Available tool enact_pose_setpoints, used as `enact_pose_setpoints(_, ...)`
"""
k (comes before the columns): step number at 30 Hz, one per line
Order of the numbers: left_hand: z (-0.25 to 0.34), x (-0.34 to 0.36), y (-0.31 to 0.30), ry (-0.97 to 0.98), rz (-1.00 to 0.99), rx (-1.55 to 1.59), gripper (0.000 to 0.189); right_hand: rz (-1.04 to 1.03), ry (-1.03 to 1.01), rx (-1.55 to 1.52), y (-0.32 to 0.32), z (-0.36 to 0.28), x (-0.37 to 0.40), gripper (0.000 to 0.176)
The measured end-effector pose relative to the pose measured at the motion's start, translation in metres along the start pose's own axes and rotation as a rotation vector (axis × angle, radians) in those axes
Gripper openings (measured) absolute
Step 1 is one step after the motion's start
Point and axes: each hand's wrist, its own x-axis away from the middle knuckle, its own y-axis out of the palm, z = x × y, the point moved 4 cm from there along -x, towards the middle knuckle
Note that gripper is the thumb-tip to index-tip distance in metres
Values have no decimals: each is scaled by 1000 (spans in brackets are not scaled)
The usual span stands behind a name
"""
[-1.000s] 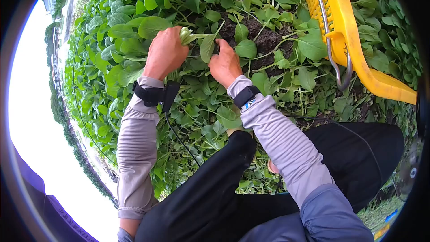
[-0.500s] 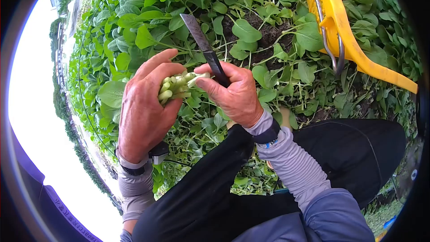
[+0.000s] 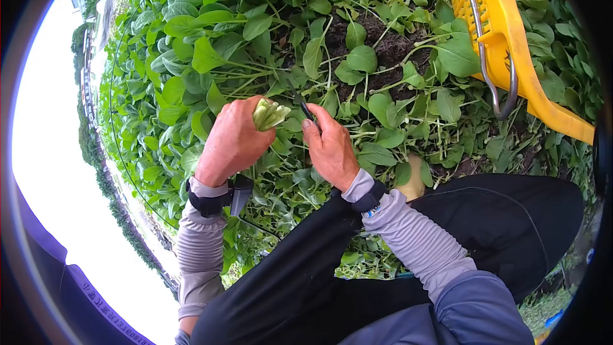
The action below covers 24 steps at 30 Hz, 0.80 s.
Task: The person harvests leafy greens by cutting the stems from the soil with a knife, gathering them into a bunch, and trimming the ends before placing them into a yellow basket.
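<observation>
Knife [image 3: 306, 109] mostly behind right hand [image 3: 332, 150]

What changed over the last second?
Both hands rose toward the camera, then sank back to the plants. The knife blade, upright half a second ago, is now mostly hidden by the right hand. Same: left hand grips the bunch, right hand the knife; crate unmoved.

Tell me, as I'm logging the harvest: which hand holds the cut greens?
The left hand: it grips a bunch of pale cut stems, while the right hand holds a dark knife.
</observation>
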Motion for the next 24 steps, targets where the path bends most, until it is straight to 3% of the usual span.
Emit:
enact_pose_setpoints(2,5,-1,-23,26,139,-46,30,48,-226,226,-1,-12,-3,32)
enact_pose_setpoints(4,1,-14,-33,17,178,-50,32,24,-264,259,9,-13,-18,37)
enact_pose_setpoints(5,-2,-25,-36,106,215,-91,29,2,-312,294,17,-15,-27,42)
enact_pose_setpoints(7,-20,-51,-32,196,252,-135,27,-2,-301,349,28,-9,-48,44)
enact_pose_setpoints(10,-61,-86,-10,73,163,-275,27,31,-247,381,30,-4,-68,29)
enact_pose_setpoints(12,-75,-92,-4,-149,89,-414,27,13,-236,401,34,-1,-72,27)
enact_pose_setpoints(14,-75,-88,-5,-107,111,-393,26,1,-217,446,42,0,-84,19)
enact_pose_setpoints(15,-72,-83,-6,-64,131,-371,26,0,-216,441,46,3,-91,19)
enact_pose_setpoints(17,-71,-77,-13,-29,155,-336,28,-67,-170,504,53,12,-103,41)
enact_pose_setpoints(19,-56,-62,-26,-7,176,-294,29,-54,-194,418,45,9,-96,43)
enact_pose_setpoints(21,-32,-42,-41,-51,78,-104,29,-210,467,-409,37,10,-73,48)
enact_pose_setpoints(22,-24,-34,-47,-51,81,-104,29,-252,427,-667,33,6,-64,47)
enact_pose_setpoints(23,-17,-26,-49,-44,47,-14,31,-252,425,-666,28,5,-54,47)
enact_pose_setpoints(24,-10,-18,-51,-37,13,74,33,-249,321,-868,22,-14,-44,43)
